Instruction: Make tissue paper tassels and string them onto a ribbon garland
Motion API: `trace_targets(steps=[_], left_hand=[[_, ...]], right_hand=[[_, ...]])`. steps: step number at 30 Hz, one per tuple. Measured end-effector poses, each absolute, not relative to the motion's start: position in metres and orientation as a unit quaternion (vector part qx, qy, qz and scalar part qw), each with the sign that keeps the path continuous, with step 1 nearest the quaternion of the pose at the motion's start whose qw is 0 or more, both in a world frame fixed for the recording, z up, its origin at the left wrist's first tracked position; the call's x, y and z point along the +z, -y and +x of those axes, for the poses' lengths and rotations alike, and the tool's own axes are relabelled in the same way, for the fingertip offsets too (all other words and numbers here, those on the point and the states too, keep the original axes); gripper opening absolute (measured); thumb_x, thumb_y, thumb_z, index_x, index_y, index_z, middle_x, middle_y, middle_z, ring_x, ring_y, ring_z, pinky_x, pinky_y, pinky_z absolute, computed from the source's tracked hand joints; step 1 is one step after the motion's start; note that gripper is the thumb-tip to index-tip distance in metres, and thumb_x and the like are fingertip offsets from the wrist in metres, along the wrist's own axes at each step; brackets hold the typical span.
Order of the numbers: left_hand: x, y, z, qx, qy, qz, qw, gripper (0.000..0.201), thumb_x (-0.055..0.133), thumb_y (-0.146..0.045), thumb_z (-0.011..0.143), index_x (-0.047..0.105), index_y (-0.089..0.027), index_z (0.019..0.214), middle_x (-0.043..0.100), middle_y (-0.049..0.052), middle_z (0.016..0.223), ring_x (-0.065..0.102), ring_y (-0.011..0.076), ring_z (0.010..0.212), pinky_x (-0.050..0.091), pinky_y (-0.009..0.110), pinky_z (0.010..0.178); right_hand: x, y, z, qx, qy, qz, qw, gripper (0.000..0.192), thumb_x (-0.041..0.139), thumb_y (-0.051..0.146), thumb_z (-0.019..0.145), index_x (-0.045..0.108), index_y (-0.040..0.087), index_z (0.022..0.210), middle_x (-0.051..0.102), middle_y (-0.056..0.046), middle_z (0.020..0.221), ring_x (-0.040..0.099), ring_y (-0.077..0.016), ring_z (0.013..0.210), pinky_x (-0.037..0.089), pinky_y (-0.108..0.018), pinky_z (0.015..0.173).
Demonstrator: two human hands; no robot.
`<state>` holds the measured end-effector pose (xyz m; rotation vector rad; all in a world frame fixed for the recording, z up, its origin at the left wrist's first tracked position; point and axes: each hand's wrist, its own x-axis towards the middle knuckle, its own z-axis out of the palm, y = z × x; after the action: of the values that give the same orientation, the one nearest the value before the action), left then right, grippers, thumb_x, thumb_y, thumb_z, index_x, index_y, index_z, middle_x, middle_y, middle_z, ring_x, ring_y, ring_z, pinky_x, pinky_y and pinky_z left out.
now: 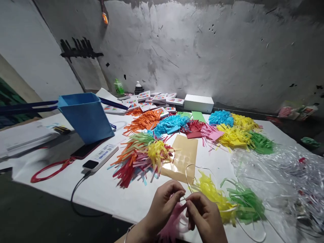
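Observation:
My left hand (pixel 163 206) and my right hand (pixel 204 216) meet at the near edge of the white table (pixel 106 189). Both pinch a thin clear ribbon (pixel 192 170) that loops up over the table. A pink fringed paper tassel (pixel 172 224) hangs between and below my hands, partly hidden by them. A yellow fringed tassel (pixel 212 194) and a green one (pixel 245 202) lie just right of my hands, strung along the same ribbon. A tan sticker sheet (pixel 183 157) lies just beyond my hands.
A mixed pile of fringed paper (pixel 141 155) lies left of the sheet, with several coloured piles behind. Crinkled clear plastic (pixel 278 175) covers the right. A blue paper bag (pixel 84 114), a phone (pixel 84 150), a white power bank (pixel 101 157), a red cord (pixel 50 170), card packs (pixel 152 101) and a white box (pixel 198 103) stand further off.

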<state>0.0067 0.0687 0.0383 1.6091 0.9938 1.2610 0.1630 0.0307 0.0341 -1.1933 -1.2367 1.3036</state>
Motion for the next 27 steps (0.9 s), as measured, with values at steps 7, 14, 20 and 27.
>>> trace_targets(steps=[7, 14, 20, 27], left_hand=[[0.035, -0.078, 0.002, 0.589, -0.381, 0.626, 0.34, 0.006, 0.067, -0.021, 0.088, 0.072, -0.02, 0.087, 0.069, 0.002, 0.077, 0.063, 0.0141, 0.069, 0.051, 0.022, 0.063], [0.044, -0.096, -0.018, 0.647, -0.437, 0.534, 0.324, 0.018, 0.072, -0.024, 0.084, 0.071, -0.022, 0.102, 0.071, 0.002, 0.082, 0.066, 0.0153, 0.069, 0.055, 0.024, 0.064], [0.037, -0.087, 0.01, 0.559, -0.351, 0.7, 0.271, 0.012, 0.062, -0.017, 0.09, 0.071, -0.022, 0.098, 0.073, 0.005, 0.079, 0.068, 0.0179, 0.071, 0.054, 0.027, 0.068], [0.038, -0.147, -0.025, 0.385, -0.481, 0.758, 0.216, 0.02, 0.051, -0.028, 0.095, 0.068, -0.017, 0.092, 0.073, 0.01, 0.092, 0.068, 0.0212, 0.086, 0.052, 0.031, 0.078]], right_hand=[[0.018, -0.031, 0.173, 0.391, 0.609, -0.542, 0.427, 0.035, 0.054, 0.052, 0.092, 0.063, 0.021, 0.081, 0.056, 0.002, 0.061, 0.053, -0.011, 0.052, 0.039, -0.02, 0.047], [0.016, -0.033, 0.229, 0.096, 0.61, -0.667, 0.417, 0.031, 0.051, 0.046, 0.091, 0.073, 0.024, 0.091, 0.066, -0.01, 0.107, 0.064, -0.0198, 0.074, 0.051, -0.03, 0.065], [0.032, -0.043, 0.174, 0.293, 0.624, -0.506, 0.518, 0.032, 0.054, 0.049, 0.094, 0.073, 0.026, 0.105, 0.069, -0.004, 0.082, 0.059, -0.015, 0.057, 0.049, -0.025, 0.058], [0.007, -0.048, 0.207, 0.386, 0.446, -0.593, 0.548, 0.044, 0.054, 0.066, 0.088, 0.061, 0.022, 0.085, 0.055, 0.005, 0.056, 0.045, -0.0085, 0.038, 0.037, -0.02, 0.04]])
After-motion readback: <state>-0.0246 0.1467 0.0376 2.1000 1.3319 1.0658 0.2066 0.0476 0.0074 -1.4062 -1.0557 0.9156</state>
